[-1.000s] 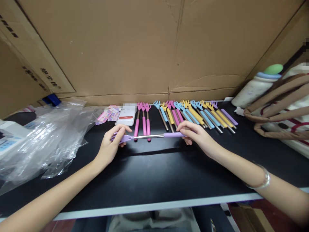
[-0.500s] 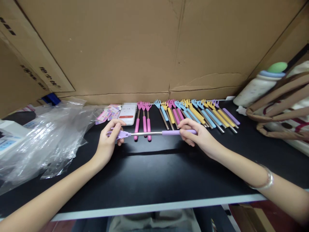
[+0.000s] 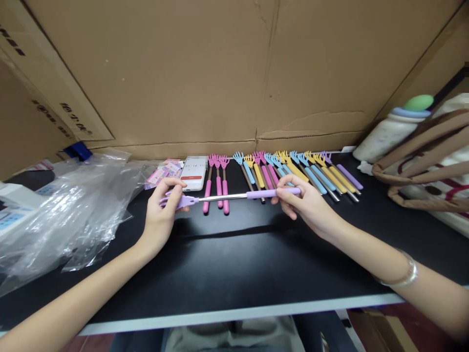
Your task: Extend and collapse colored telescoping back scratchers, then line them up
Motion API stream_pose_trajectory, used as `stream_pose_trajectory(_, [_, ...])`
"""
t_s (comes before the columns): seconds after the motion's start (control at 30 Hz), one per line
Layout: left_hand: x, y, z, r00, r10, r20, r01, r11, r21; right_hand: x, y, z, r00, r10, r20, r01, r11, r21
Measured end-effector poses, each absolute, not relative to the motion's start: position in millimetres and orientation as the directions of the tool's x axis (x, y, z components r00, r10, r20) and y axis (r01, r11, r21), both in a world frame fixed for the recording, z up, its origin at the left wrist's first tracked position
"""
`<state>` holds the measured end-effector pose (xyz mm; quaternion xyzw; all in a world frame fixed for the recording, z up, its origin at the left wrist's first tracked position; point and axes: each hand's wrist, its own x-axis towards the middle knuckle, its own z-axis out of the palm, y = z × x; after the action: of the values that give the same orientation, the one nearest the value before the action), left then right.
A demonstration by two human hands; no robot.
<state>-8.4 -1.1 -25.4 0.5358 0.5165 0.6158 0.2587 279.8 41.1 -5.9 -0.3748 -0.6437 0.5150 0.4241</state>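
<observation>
Both hands hold a purple back scratcher (image 3: 223,197) level above the black table. My left hand (image 3: 163,208) pinches its claw head between thumb and fingers, hiding part of it. At the other end, my right hand (image 3: 299,198) is closed on the purple handle. A bare metal rod shows between head and handle. Behind it lie several pink back scratchers (image 3: 219,183) side by side. Farther right is a row of blue, yellow, pink and purple back scratchers (image 3: 322,173), claws toward the back; my right hand covers some of their lower ends.
Clear plastic bags (image 3: 76,210) cover the table's left side, beside a white box (image 3: 18,208). A phone (image 3: 193,173) and printed cards (image 3: 166,172) lie at the back. At right stand a bottle (image 3: 392,134) and a brown-handled bag (image 3: 432,171). Cardboard (image 3: 183,73) walls the back.
The handle end of the purple back scratcher has risen slightly with my right hand, so it now tilts up to the right. My left hand still grips the head.
</observation>
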Motion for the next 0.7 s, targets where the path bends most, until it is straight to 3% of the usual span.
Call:
stream_pose_trajectory(0.5, [-13.4, -0.5, -27.6, -0.208, 0.89, 0.406, 0.259, -0.35, 0.9, 281.2, 42.4, -4.8, -0.373, 0.919, 0.128, 0.019, 0.146, -0.989])
stream_pose_trajectory(0.7, [-14.9, -0.5, -28.6, -0.152, 0.895, 0.419, 0.279, -0.368, 0.887, 282.6, 44.2, -6.9, -0.42, 0.902, 0.102, 0.118, 0.166, -0.979])
